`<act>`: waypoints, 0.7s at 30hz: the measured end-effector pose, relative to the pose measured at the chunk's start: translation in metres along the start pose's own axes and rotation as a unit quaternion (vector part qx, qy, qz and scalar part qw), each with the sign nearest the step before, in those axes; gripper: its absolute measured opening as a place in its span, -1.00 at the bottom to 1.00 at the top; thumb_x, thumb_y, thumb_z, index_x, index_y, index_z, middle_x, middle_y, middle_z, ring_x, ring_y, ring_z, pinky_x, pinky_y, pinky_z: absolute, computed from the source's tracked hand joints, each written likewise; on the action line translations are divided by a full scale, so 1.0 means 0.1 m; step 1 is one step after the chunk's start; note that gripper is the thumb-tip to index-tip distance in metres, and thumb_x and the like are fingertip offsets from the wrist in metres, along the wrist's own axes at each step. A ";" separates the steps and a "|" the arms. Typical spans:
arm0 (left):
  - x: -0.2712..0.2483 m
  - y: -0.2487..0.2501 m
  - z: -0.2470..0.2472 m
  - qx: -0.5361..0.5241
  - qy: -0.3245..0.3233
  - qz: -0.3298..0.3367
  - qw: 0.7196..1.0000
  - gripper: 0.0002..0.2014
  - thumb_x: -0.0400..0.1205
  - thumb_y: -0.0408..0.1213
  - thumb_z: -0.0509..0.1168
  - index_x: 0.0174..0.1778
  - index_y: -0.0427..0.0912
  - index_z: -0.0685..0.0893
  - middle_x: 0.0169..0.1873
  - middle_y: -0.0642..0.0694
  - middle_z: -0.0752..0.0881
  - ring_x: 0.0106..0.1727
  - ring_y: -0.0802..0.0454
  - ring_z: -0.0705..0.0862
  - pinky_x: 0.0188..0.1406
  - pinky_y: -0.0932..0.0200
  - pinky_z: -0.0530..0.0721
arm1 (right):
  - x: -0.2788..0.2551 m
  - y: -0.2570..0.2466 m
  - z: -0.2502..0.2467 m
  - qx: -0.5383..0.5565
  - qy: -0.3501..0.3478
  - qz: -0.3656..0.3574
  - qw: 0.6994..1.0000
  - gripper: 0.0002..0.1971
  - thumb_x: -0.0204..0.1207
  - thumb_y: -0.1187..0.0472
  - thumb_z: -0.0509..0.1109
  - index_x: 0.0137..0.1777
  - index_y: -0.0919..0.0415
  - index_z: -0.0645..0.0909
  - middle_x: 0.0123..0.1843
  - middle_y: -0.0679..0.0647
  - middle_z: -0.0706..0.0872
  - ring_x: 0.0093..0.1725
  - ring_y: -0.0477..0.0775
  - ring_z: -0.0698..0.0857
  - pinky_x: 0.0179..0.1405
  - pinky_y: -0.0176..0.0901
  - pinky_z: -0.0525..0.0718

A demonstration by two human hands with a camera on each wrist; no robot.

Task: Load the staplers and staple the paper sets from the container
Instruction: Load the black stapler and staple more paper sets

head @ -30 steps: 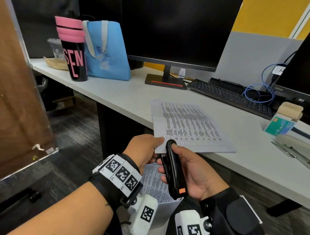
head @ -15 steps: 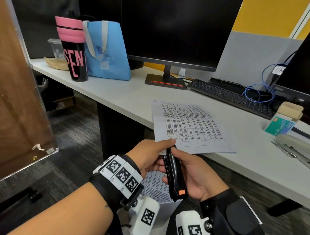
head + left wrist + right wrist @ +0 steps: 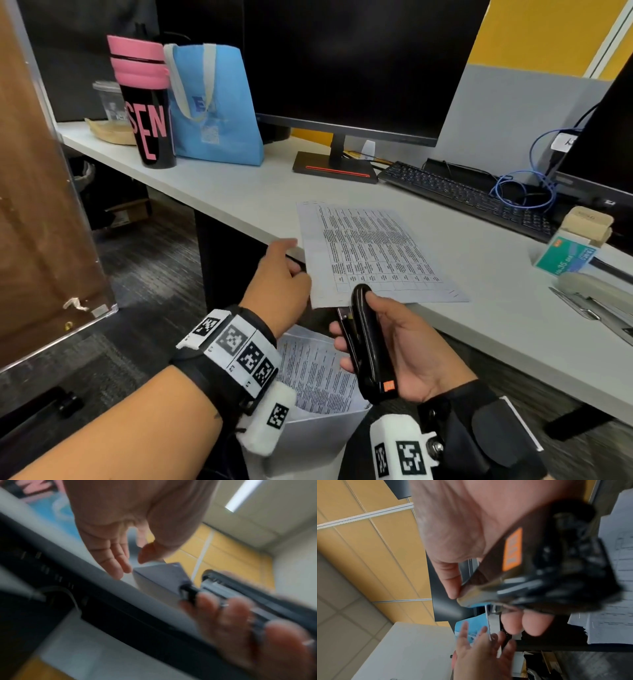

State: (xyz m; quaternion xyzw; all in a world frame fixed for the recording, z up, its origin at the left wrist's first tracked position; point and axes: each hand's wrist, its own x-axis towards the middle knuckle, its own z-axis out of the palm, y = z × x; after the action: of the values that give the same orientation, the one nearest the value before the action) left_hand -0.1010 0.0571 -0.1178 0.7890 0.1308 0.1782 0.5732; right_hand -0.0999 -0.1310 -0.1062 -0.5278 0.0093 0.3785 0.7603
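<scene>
My right hand (image 3: 356, 322) grips a black stapler (image 3: 368, 342) with an orange label, held lengthwise just below the desk's front edge. Its nose points at the near corner of a printed paper set (image 3: 373, 253) lying on the desk. In the right wrist view the stapler (image 3: 539, 561) fills my palm. My left hand (image 3: 291, 263) hovers at the paper's left edge with its fingers straight and holds nothing. The blurred left wrist view shows this left hand (image 3: 130, 563) spread beside the paper corner (image 3: 161, 574). A white container (image 3: 318, 435) with more printed sheets stands below my hands.
On the grey desk (image 3: 239, 195) stand a pink-and-black tumbler (image 3: 147, 113), a blue bag (image 3: 212, 109), a monitor (image 3: 342, 61) and a keyboard (image 3: 469, 195). A staple box (image 3: 565, 260) and a grey stapler (image 3: 596, 294) lie at the right.
My left hand has let go of the black stapler's front and moved up and left to the paper's edge. The right hand still holds the stapler in much the same place.
</scene>
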 end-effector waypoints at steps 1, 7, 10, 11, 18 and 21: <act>0.00 0.00 -0.06 0.089 -0.013 0.063 0.994 -0.37 0.54 -0.43 0.24 0.51 0.12 0.37 0.27 -0.02 0.54 0.09 0.04 0.62 0.21 0.02 0.67 | -0.01 0.00 -0.02 -0.003 -0.003 0.004 1.000 -0.50 0.37 -0.05 0.39 0.07 0.42 0.70 0.03 0.33 0.76 -0.18 0.14 0.77 -0.26 -0.01 0.76; 0.03 -0.08 -0.15 0.299 -0.183 0.307 0.885 -0.45 0.52 -0.45 0.30 0.37 0.15 0.63 0.55 0.09 0.46 0.26 0.14 0.63 0.19 0.10 0.64 | 0.01 0.09 -0.05 -0.039 -0.014 0.047 0.998 -0.50 0.39 -0.01 0.37 0.14 0.42 0.67 -0.01 0.33 0.75 -0.21 0.16 0.74 -0.25 -0.02 0.73; -0.01 0.01 -0.11 0.154 -0.139 0.226 0.952 -0.88 0.64 -0.21 0.37 0.03 0.04 0.79 -0.13 0.16 0.83 -0.18 0.32 0.73 -0.02 0.15 0.70 | 0.03 0.12 -0.05 -0.053 -0.018 0.060 0.997 -0.51 0.39 -0.01 0.38 0.14 0.40 0.66 -0.01 0.32 0.75 -0.21 0.16 0.75 -0.25 -0.02 0.72; -0.01 0.07 -0.08 0.112 -0.118 0.190 0.968 -0.94 0.64 -0.18 0.38 -0.08 0.00 0.77 -0.39 0.15 0.78 -0.40 0.27 0.70 -0.20 0.15 0.70 | 0.04 0.12 -0.05 -0.056 -0.018 0.062 0.996 -0.51 0.39 -0.01 0.38 0.14 0.40 0.66 -0.01 0.32 0.75 -0.21 0.15 0.75 -0.26 -0.02 0.72; 0.08 0.20 -0.03 -0.035 -0.091 0.009 0.995 -0.79 0.69 -0.17 0.31 -0.06 -0.26 0.70 -0.74 -0.11 0.55 -0.70 -0.04 0.42 -0.61 0.25 0.30 | 0.06 0.16 -0.03 -0.067 -0.027 0.071 0.995 -0.50 0.36 -0.03 0.39 0.13 0.39 0.66 -0.02 0.30 0.75 -0.22 0.14 0.74 -0.26 -0.03 0.71; 0.09 0.17 -0.04 -0.050 -0.100 -0.009 0.994 -0.78 0.70 -0.15 0.28 -0.07 -0.25 0.70 -0.73 -0.12 0.58 -0.52 -0.14 0.43 -0.57 0.20 0.28 | 0.06 0.18 -0.03 -0.070 -0.025 0.072 0.995 -0.50 0.35 -0.03 0.39 0.13 0.37 0.66 -0.03 0.29 0.76 -0.22 0.13 0.75 -0.26 -0.06 0.73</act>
State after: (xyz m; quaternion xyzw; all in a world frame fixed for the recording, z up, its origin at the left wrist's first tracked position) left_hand -0.0942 0.0590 -0.0990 0.7722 0.0710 0.0988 0.6237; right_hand -0.1046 -0.1267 -0.1239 -0.5681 0.0015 0.4449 0.6923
